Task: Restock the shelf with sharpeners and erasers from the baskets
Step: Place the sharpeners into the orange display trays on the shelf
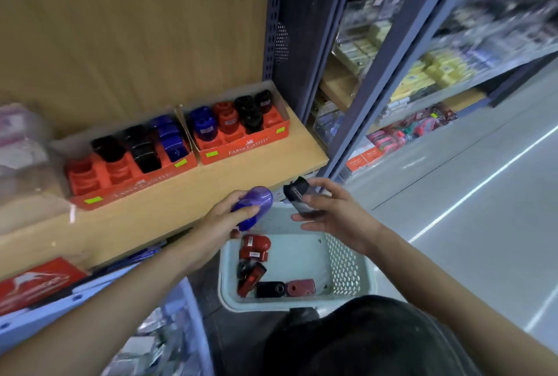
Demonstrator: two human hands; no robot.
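A dark metal upright (275,13) punched with rows of holes runs up the middle of the view. Left of the upright, a light wooden back panel (136,28) fills the wall, and the wooden shelf (169,209) juts out beneath it. Right of the upright stands a neighbouring rack (401,55) with blue-grey posts and wooden boards, its stock too blurred to make out. Farther right of the upright, and lower, a smooth grey floor (498,239) stretches away, crossed by a thin white streak of reflected light (489,180).
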